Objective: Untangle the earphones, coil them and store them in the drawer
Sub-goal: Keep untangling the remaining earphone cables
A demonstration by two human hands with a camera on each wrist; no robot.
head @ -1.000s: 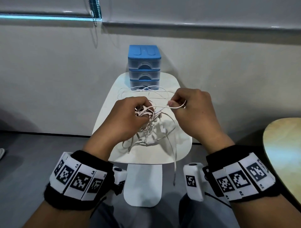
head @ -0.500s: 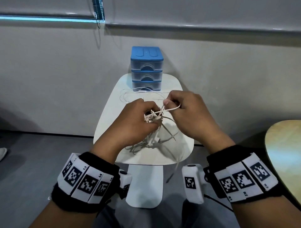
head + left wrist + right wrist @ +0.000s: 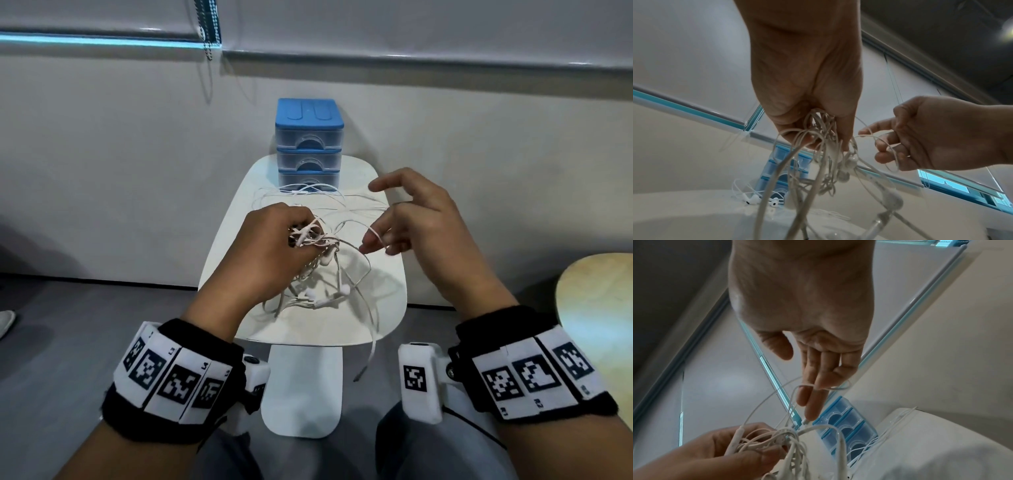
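1. Your left hand point(image 3: 274, 246) was above the middle of the small white rounded table point(image 3: 387, 294), gripping the tangled bundle of white wired earphones point(image 3: 313, 240), whose strands hung down to the tabletop.
2. Your right hand point(image 3: 421, 226) was to the right of the bundle, with one loop of cable lying across its fingers point(image 3: 816, 386).
3. The blue three-drawer plastic organiser point(image 3: 309, 144) stood at the table's far edge, against the wall.
4. More white earphone cable point(image 3: 301, 192) lay on the table just in front of the organiser.
5. One strand hung over the table's near edge.
6. A round wooden tabletop point(image 3: 596, 308) was well to the right.
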